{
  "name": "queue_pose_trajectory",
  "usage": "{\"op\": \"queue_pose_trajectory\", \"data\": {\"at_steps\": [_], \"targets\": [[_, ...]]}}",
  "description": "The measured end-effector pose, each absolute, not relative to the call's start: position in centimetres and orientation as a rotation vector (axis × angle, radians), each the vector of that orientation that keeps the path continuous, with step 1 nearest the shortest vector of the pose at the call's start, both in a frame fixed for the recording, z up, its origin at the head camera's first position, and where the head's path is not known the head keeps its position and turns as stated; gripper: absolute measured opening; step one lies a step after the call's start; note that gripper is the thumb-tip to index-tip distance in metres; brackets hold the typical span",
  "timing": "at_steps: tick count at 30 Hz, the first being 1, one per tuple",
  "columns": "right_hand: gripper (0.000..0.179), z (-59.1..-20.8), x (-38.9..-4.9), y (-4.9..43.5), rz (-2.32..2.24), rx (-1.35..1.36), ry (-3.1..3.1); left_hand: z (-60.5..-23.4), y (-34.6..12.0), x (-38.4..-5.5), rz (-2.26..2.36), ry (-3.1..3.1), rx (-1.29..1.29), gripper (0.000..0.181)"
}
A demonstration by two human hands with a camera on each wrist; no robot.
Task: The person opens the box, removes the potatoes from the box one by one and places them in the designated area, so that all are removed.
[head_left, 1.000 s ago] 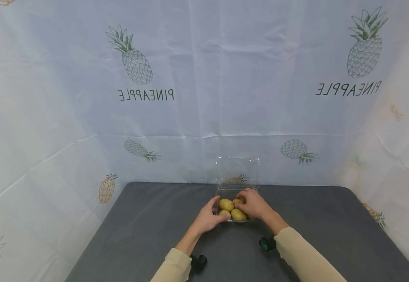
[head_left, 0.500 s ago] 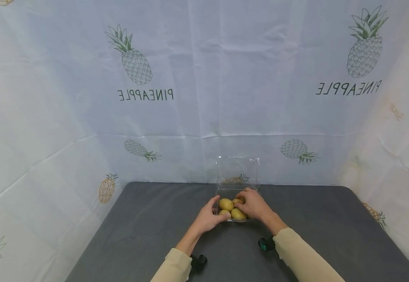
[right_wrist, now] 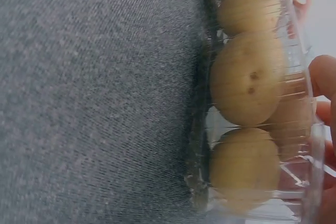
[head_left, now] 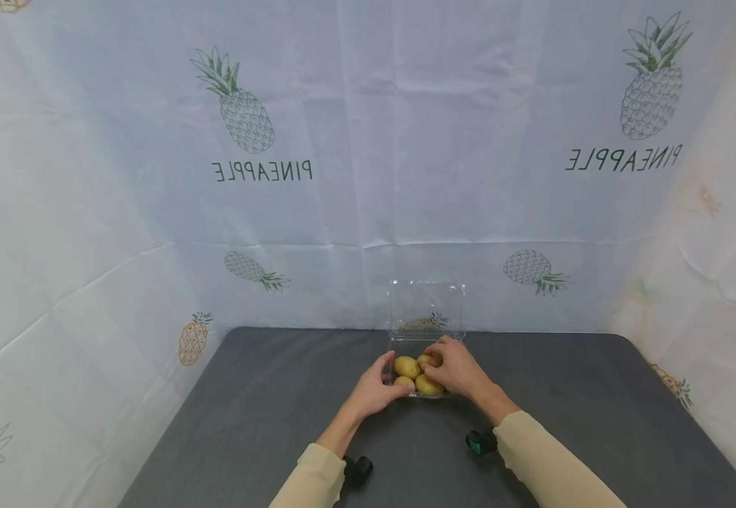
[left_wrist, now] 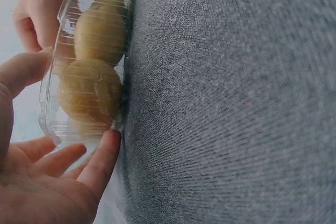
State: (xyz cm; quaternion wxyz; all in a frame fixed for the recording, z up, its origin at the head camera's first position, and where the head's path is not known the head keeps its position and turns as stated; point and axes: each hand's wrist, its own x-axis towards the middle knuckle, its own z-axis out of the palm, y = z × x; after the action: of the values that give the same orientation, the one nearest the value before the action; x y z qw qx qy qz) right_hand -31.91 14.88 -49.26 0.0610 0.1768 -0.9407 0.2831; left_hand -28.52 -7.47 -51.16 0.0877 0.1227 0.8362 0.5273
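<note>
A clear plastic clamshell container stands near the back of the dark table, its lid raised against the cloth. Several yellow-brown potatoes lie inside. At the container's front left corner my left hand holds on, thumb at the front rim and fingers spread along the left side. My right hand reaches in from the right and grips a potato at the back between thumb and fingers. It partly covers that potato. Through the front wall in the right wrist view, a potato shows two dark spots.
Dark grey fabric covers the table. White cloth printed with pineapples hangs close behind and at both sides. Black wrist-worn devices show below the left and right forearms, near the sleeves.
</note>
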Motion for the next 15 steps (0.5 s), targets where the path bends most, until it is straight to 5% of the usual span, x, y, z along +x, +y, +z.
{"op": "queue_pose_trajectory", "data": {"at_steps": [15], "targets": [[0.027,-46.7,-29.5,15.8,0.995,0.585,-2.734,-50.9,-7.4,-28.6,1.558,2.486,0.349,0.086]]}}
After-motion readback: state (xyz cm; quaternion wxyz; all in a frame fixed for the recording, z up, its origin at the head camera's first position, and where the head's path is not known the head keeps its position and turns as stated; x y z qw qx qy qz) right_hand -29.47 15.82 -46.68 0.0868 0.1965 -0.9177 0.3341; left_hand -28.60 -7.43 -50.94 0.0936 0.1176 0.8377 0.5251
